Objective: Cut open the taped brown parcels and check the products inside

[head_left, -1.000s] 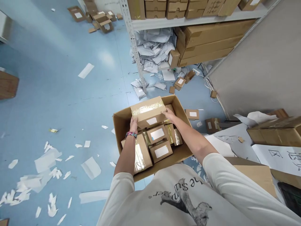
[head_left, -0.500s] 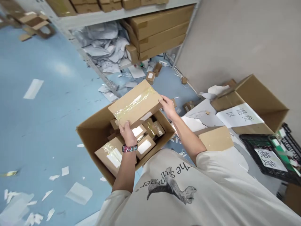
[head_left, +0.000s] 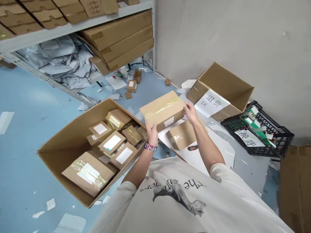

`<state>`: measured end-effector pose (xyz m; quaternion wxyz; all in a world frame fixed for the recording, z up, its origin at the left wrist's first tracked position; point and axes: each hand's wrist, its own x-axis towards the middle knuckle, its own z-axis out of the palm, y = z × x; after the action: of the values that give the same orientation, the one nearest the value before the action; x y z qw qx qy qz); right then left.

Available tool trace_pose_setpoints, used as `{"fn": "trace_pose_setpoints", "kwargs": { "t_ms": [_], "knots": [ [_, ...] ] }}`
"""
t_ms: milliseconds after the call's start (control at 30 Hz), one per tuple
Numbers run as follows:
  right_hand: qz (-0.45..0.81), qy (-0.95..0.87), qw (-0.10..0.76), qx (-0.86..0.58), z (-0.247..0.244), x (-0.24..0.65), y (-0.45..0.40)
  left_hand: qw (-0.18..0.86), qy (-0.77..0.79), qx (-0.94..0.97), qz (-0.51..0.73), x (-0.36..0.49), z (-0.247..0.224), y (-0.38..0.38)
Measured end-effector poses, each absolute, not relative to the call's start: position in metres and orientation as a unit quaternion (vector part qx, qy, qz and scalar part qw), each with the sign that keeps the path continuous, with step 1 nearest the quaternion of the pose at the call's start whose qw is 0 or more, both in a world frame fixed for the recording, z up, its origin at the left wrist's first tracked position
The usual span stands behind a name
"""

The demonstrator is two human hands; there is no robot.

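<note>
On the left, an open cardboard carton (head_left: 63,152) is sitting on the blue floor (head_left: 21,155), packed with small kraft parcels (head_left: 111,142) carrying white labels, and a larger taped parcel (head_left: 87,173) is lying at its near end. Just right of the carton's rim, the left hand (head_left: 152,134), wearing a patterned wristband (head_left: 150,147), is curling around the near edge of a tape-sealed kraft parcel (head_left: 162,110). The right hand (head_left: 190,113) is gripping its other end, so the parcel is being held up between them, above a smaller parcel (head_left: 181,135) lying on white sheets (head_left: 209,152). Further right, a cardboard box (head_left: 224,79) bearing a paper sign (head_left: 212,103) is standing open against the wall, and a black plastic crate (head_left: 257,129) is holding green-and-white packets (head_left: 250,116).
</note>
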<state>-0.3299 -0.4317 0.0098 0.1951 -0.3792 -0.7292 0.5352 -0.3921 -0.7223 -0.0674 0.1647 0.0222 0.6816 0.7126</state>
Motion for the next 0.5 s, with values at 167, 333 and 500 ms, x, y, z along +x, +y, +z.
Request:
{"fn": "trace_pose_setpoints", "kwargs": {
  "t_ms": [167,333,500],
  "knots": [
    [0.37,-0.855,0.086,-0.353,-0.015,-0.312,-0.406,0.176,0.682,-0.042,0.708,-0.366,-0.077,-0.696],
    [0.252,-0.896,-0.08,-0.358,-0.036,-0.281,-0.414,0.225,0.72,-0.006,0.656,-0.339,-0.091,-0.704],
    [0.252,-0.904,0.022,-0.344,-0.052,-0.225,-0.427,0.287,0.735,-0.051,0.613,-0.323,-0.105,-0.728]
  ]
}}
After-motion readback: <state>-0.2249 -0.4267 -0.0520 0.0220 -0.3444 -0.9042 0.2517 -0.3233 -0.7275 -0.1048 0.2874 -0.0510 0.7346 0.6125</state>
